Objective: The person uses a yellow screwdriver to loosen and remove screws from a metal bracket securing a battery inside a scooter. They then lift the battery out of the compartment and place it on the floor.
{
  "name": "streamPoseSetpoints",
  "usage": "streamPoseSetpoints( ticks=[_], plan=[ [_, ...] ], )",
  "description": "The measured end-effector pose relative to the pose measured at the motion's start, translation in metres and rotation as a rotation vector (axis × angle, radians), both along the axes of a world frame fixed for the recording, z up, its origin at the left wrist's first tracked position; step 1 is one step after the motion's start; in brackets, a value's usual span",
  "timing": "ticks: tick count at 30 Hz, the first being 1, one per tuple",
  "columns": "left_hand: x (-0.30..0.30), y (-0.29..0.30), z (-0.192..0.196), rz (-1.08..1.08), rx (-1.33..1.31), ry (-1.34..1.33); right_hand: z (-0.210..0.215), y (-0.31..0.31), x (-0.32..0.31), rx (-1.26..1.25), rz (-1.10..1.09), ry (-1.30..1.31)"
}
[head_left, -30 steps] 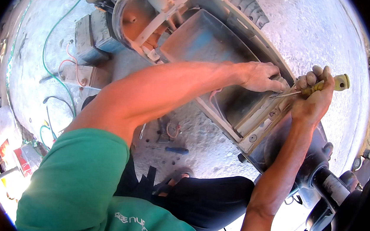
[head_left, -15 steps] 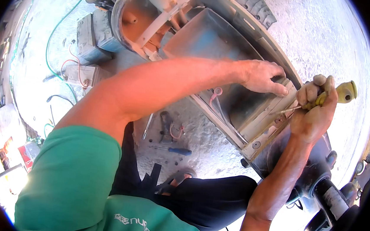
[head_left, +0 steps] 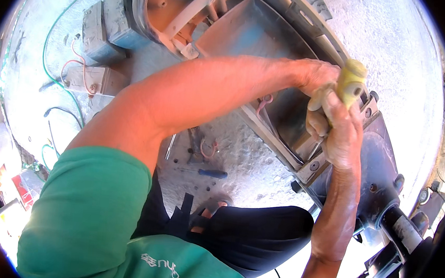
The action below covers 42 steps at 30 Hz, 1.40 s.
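Note:
My right hand (head_left: 338, 127) grips a screwdriver with a pale yellow handle (head_left: 350, 82), its tip pointing down at the metal frame edge (head_left: 304, 169) of a tipped scooter body (head_left: 262, 37). My left hand (head_left: 316, 76) reaches across to the same frame rim just behind the screwdriver handle and rests on it; its fingers are mostly hidden by my right hand. The open dark compartment of the scooter lies under both hands.
A blue-handled screwdriver (head_left: 212, 173) and small loose parts lie on the concrete floor (head_left: 242, 151). Two grey battery boxes (head_left: 94, 79) with red wires and a green cable (head_left: 50, 42) sit at the left. The handlebar and black grip (head_left: 401, 229) are at the lower right.
My right hand has moved left and turned the screwdriver from slanting to nearly upright over the frame edge. My left hand stays on the frame rim.

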<state>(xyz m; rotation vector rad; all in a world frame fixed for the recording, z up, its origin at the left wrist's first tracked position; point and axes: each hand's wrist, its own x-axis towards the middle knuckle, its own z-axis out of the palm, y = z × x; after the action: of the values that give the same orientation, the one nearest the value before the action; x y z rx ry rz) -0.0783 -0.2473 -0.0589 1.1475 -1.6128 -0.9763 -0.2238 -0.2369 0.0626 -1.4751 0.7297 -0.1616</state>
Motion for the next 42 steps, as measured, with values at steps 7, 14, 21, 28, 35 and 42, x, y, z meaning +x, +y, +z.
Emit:
streamPoseSetpoints(
  ticks=[7,14,21,28,35,42],
  plan=[
    [-0.003,-0.004,0.003,0.093,0.037,-0.054,0.001,0.001,-0.008,-0.021,0.089,0.002],
    [-0.004,-0.007,0.001,0.124,0.147,-0.169,-0.007,0.010,-0.041,-0.187,-0.017,-0.427],
    [-0.004,-0.003,0.004,0.137,0.141,-0.153,-0.009,0.027,-0.077,-0.424,0.023,-0.635],
    [-0.004,-0.003,0.006,0.132,0.141,-0.137,-0.009,0.015,-0.075,-0.079,-0.193,-0.611],
    [-0.004,-0.005,0.005,0.116,0.153,-0.135,-0.014,0.016,-0.068,-0.227,0.000,-0.436],
    [-0.003,-0.002,0.008,0.146,0.167,-0.156,-0.029,0.066,-0.099,-0.593,0.064,-0.587]
  ],
)
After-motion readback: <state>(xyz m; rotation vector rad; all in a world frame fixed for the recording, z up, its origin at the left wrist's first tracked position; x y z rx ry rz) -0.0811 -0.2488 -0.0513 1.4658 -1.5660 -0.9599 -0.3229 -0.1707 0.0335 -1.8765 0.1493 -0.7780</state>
